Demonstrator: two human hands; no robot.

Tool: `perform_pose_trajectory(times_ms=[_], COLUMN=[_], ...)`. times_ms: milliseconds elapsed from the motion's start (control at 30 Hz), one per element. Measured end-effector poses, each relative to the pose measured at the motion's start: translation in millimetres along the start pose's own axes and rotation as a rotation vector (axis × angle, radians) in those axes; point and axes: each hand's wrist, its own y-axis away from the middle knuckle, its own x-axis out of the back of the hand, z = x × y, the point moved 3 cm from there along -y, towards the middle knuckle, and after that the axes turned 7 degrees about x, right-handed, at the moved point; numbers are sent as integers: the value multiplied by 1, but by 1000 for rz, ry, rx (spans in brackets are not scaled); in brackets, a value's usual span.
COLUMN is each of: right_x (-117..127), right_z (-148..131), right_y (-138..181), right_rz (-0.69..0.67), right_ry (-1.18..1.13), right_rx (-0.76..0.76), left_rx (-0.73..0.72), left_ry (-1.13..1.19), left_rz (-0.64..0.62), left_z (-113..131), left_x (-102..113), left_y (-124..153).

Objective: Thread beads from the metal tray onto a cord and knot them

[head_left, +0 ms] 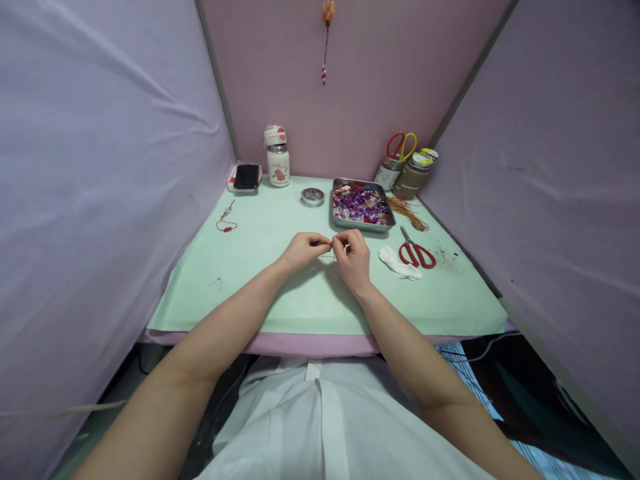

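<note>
My left hand [309, 249] and my right hand [353, 257] meet fingertip to fingertip above the middle of the table. Both are closed in a pinch. A thin reddish-brown cord [327, 257] shows just below the fingertips, looped between the hands. Whether a bead is in the pinch is too small to tell. Just beyond my right hand stands a metal tray [365, 227] full of purple, red and clear beads [361, 204]. To the right lie a crumpled white cloth [399, 263] and red-handled scissors [418, 253].
A small round tin [313, 196] sits left of the tray. At the back are a white bottle [279, 160], a black phone [247, 177], a can holding scissors [388, 175] and a brown jar [412, 179]. Orange cords [410, 213] and a red beaded string [227, 220] lie at the sides.
</note>
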Motion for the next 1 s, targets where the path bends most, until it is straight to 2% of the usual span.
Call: perform_pose_trajectory(times_ms=[167,267,400,600,700,867,1000], right_x=[4,13,28,35,26,4,-8], right_z=[19,27,35,49,54,49,45], right_y=[-12,-20,-28,-29,-25,-11,-4], right_rz=[55,156,300,432,347,22,-137], right_ry=[-529,-754,-904,-940,-907,-873,-795], right_rx=[-355,-488,-504,-486,-569,-715,-711], left_rx=[87,129,147,177,151,-25,26], left_ry=[35,64,49,21,62,208,271], left_rz=[-50,-104,-156,-198,-222,-243,-262], left_z=[-6,-7,-7,-6,1,13,6], left_x=[0,-1,-2,-1,2,6,3], left_y=[-2,-1,0,-1,2,6,3])
